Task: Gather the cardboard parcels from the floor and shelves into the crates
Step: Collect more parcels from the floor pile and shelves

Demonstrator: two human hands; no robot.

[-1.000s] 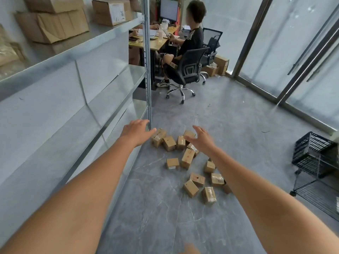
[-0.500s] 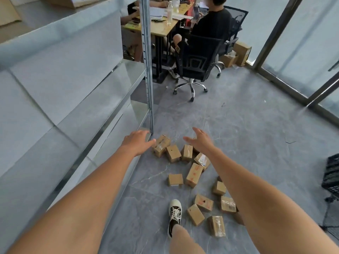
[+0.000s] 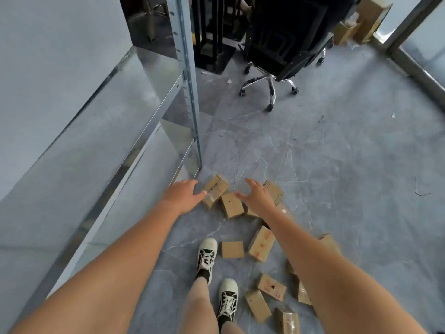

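Several small cardboard parcels lie scattered on the grey floor in front of my feet. My left hand point(image 3: 183, 193) reaches out with relaxed fingers, its thumb tip next to a taped parcel point(image 3: 215, 191) near the shelf post. My right hand point(image 3: 257, 197) hovers with spread fingers over the far parcels, beside a plain parcel point(image 3: 232, 205) and partly hiding others. Nearer lie a flat parcel point(image 3: 232, 249), a red-marked parcel point(image 3: 262, 243) and more parcels point(image 3: 272, 287) by my right forearm. Neither hand holds anything. No crate is in view.
A metal shelving unit point(image 3: 101, 131) runs along my left, its upright post point(image 3: 190, 92) standing just beyond the parcels. A black office chair point(image 3: 277, 75) on wheels stands ahead. More cardboard boxes point(image 3: 366, 22) sit by the glass wall at top right. My two sneakers point(image 3: 207, 256) stand below.
I have stepped forward and tilted my view down; both feet now show and the parcels are closer. Both hands reach lower towards the far parcels, still holding nothing.
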